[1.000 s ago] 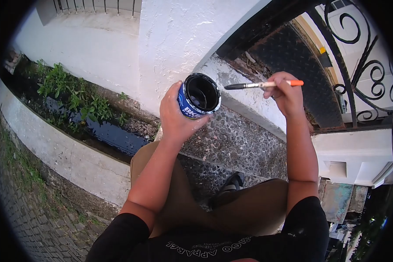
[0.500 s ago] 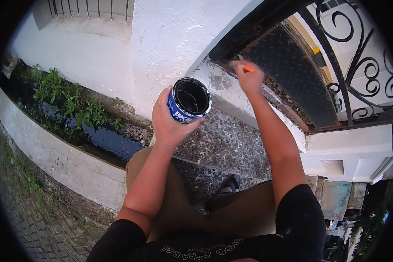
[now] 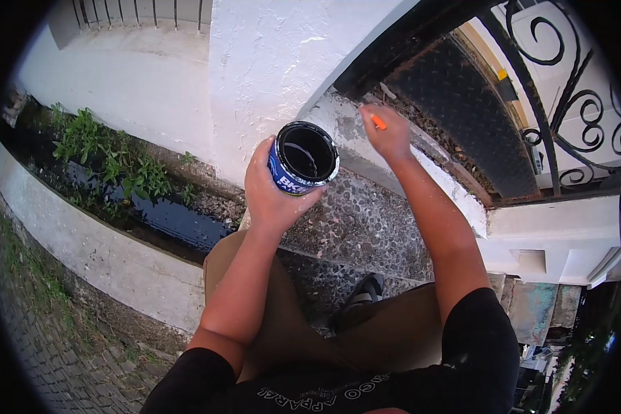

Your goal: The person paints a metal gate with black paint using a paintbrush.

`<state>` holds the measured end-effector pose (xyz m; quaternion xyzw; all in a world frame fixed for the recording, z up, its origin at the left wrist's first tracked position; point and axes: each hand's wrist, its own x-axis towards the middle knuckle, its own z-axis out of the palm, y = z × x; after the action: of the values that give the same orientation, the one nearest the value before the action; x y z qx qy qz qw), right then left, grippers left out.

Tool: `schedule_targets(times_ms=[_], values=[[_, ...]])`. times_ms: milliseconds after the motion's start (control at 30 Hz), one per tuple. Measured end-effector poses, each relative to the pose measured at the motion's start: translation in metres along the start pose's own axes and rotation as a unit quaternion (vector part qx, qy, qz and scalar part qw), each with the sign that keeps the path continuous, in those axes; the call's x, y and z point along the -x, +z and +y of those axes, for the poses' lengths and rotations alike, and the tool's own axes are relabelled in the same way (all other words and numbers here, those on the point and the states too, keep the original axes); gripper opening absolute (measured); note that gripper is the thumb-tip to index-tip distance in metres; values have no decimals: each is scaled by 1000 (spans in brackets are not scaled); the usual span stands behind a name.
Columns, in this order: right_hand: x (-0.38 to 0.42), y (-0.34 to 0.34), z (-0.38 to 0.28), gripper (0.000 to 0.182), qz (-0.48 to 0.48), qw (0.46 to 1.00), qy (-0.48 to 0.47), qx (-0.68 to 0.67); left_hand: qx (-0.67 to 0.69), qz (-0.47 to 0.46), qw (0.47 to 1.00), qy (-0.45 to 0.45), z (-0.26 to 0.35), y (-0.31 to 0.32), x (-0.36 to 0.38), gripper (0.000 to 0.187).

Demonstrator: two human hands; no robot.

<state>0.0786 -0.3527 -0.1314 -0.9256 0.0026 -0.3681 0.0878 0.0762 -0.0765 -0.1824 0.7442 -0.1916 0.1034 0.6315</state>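
Note:
My left hand (image 3: 272, 196) is wrapped around an open paint can (image 3: 280, 174) with a blue label and a paint-smeared rim. Dark paint shows inside it, and the can is held tilted with its mouth toward me. To the right, my right hand (image 3: 389, 135) is closed around a paintbrush (image 3: 378, 122), of which only the orange handle end shows; the bristles are hidden by the hand. This hand is above the white, worn ledge at the foot of the black metal gate (image 3: 462, 110), apart from the can.
A rough white wall pillar (image 3: 262, 62) stands ahead. On the left runs a water-filled ditch (image 3: 169, 221) with green plants (image 3: 117, 155) and a concrete edge (image 3: 83, 245). Pebbled paving (image 3: 366, 214) lies below my hands. Black scrollwork (image 3: 579, 117) is at upper right.
My right hand has moved slightly left and down, away from the gate's lower corner, with the paintbrush. The can has shifted slightly right in the view.

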Motion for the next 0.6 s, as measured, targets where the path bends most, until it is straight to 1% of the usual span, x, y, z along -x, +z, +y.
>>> schedule_targets(times_ms=[33, 100, 167, 200, 267, 300, 367, 400, 433, 500, 533, 567, 600], values=[[3, 3, 1, 15, -42, 999, -24, 15, 8, 1, 1000, -6, 1, 1, -1, 106], [-3, 14, 11, 14, -44, 998, -29, 24, 10, 5, 1000, 2, -1, 2, -1, 106], [-11, 16, 17, 14, 40, 999, -23, 16, 9, 4, 1000, 9, -3, 3, -2, 106], [-8, 14, 18, 14, 40, 999, -19, 16, 14, 0, 1000, 0, -3, 2, -1, 106], [-9, 2, 7, 14, 51, 995, -83, -3, 19, -2, 1000, -12, -3, -1, -2, 107], [-5, 4, 6, 14, 50, 995, -85, -3, 16, -1, 1000, -13, -2, -1, -3, 107], [2, 8, 8, 13, -56, 995, -77, 31, 16, 3, 1000, -14, -2, 2, -3, 107], [1, 11, 11, 12, -62, 993, -72, 64, 12, 7, 1000, 0, -4, 3, -1, 107], [-4, 11, 15, 12, -60, 994, -72, 64, 6, 10, 1000, 15, -5, 3, -2, 107], [-12, 9, 22, 13, 61, 996, -58, 24, 10, 8, 1000, 12, -5, 3, -1, 107], [-11, 1, 15, 15, 42, 998, -26, 28, 16, 7, 1000, 7, -5, 1, 0, 107], [-5, 3, 14, 15, 42, 998, -24, 28, 15, 5, 1000, 6, -5, 0, 0, 107], [0, 5, 16, 14, 18, 997, -66, 29, 16, 2, 1000, 4, -5, 1, -1, 107]])
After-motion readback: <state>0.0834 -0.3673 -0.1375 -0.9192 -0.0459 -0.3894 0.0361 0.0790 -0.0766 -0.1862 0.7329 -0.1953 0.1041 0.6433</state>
